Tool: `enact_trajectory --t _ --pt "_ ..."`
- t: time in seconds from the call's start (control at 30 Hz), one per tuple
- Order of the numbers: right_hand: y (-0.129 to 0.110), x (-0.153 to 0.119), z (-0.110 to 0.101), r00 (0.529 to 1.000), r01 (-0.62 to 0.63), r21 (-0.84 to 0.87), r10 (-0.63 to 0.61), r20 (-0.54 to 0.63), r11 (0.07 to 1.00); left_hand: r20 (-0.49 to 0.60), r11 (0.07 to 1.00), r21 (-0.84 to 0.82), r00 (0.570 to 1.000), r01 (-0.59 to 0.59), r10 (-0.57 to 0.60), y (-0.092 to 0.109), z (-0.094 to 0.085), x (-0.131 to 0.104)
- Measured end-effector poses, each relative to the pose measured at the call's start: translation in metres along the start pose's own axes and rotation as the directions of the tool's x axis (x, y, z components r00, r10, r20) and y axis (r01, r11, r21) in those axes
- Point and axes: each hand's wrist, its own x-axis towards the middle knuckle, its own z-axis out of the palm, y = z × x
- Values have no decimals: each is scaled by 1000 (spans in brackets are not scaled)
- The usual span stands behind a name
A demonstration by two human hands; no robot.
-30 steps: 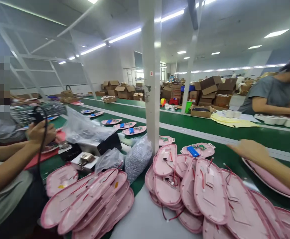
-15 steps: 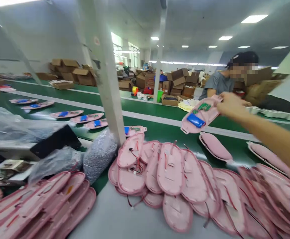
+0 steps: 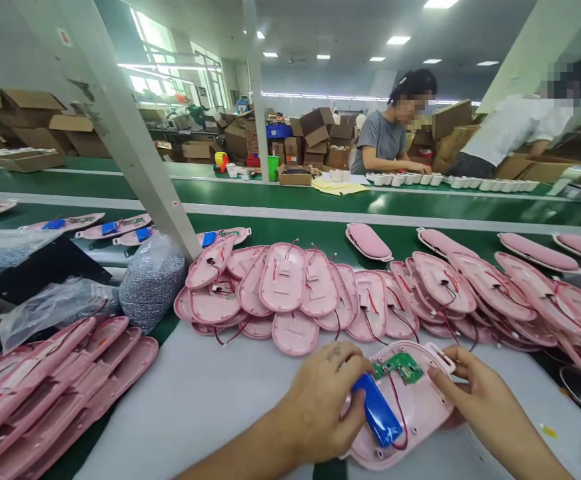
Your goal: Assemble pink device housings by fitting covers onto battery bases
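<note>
In front of me, low over the table, is a pink plastic shell (image 3: 420,420), tilted, with its inner side up. It carries a green circuit board (image 3: 404,367) and a blue battery pack (image 3: 381,412) with dark red wires. My left hand (image 3: 323,400) is closed on the shell's left edge, its fingers and thumb touching the battery's side. My right hand (image 3: 475,397) pinches the upper right edge beside the slotted tab (image 3: 440,358), thumb on top and fingertips partly hidden underneath.
Pink shell halves with wires (image 3: 290,277) are heaped behind my hands; another stack (image 3: 70,400) stands at left. A slanted white post (image 3: 135,133) rises beside a bag of grey material (image 3: 151,283). Closed pink units (image 3: 369,241) lie on the green conveyor (image 3: 290,230). Two people work beyond.
The shell with the battery came from over the conveyor down to the table before me. My left hand has come into view and holds it too. The view has turned right.
</note>
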Motion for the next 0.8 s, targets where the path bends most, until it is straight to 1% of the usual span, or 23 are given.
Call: enact_trajectory --t 0.07,0.1,0.2,0.27,0.33,0.4,0.43,0.5,0.53,0.57,0.63,0.67,0.7,0.73,0.77,0.8 --pt "1 2 -3 1000 19 -32 -18 15 999 171 996 63 982 67 -77 10 -6 8" --pt "2 3 -4 999 43 -66 -42 18 997 225 991 110 969 75 -98 14 -7 10" --pt "6 5 -7 992 124 -171 -120 34 977 307 966 255 944 37 -117 21 -8 9" --pt "4 8 -7 985 173 -149 -168 48 973 334 943 329 940 -50 -67 20 -2 1" --pt "-5 11 -5 972 233 -125 -228 58 964 338 906 395 941 -153 11 15 10 -11" --pt "-22 14 1 946 323 -182 -314 76 929 315 857 456 944 -242 99 8 26 -25" --pt "-31 14 6 929 369 -229 -352 111 901 292 833 472 943 -288 160 5 34 -32" --pt "-51 13 20 878 467 -265 -407 251 844 243 779 491 920 -389 306 -2 49 -43" --pt "-60 11 28 839 519 -261 -426 338 814 227 747 500 898 -439 376 -5 55 -47" --pt "-68 8 37 789 572 -252 -438 431 781 228 713 506 872 -485 433 -9 58 -51" --pt "-84 5 52 672 676 -233 -455 584 699 243 658 532 841 -533 484 -15 63 -54" --pt "-92 5 58 626 718 -226 -468 624 659 225 647 554 843 -524 489 -17 64 -54" --pt "-101 7 62 610 742 -232 -490 622 629 188 640 576 844 -509 502 -18 66 -52" --pt "-111 12 65 636 741 -266 -520 570 616 139 632 604 845 -486 517 -18 68 -50" --pt "-121 20 67 691 713 -324 -548 471 622 78 621 643 846 -448 528 -16 71 -47" --pt "-131 30 69 753 658 -392 -561 344 643 18 606 685 841 -405 541 -12 75 -42"
